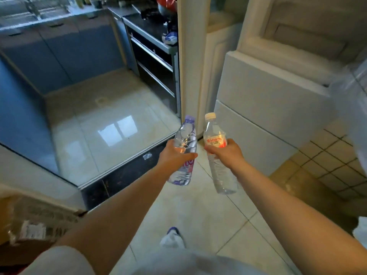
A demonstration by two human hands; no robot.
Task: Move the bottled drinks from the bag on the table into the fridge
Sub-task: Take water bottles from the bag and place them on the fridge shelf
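My left hand (172, 155) grips a clear bottle with a purple cap and pink-purple label (184, 135) around its middle. My right hand (226, 153) grips a clear bottle with a white cap and red-orange label (215, 132), held a little to the right. Both bottles tilt upward, side by side, in front of me at centre. The white fridge (268, 100) stands at the right, its lower drawer fronts facing me and its open door (349, 100) at the far right edge. The bag and table are not visible.
A doorway with a dark threshold (127, 175) leads into a kitchen with blue cabinets (59, 48) and a dark oven unit (153, 56). A cardboard box (29, 225) sits at the lower left. My slippered foot (172, 235) is on the pale tile floor.
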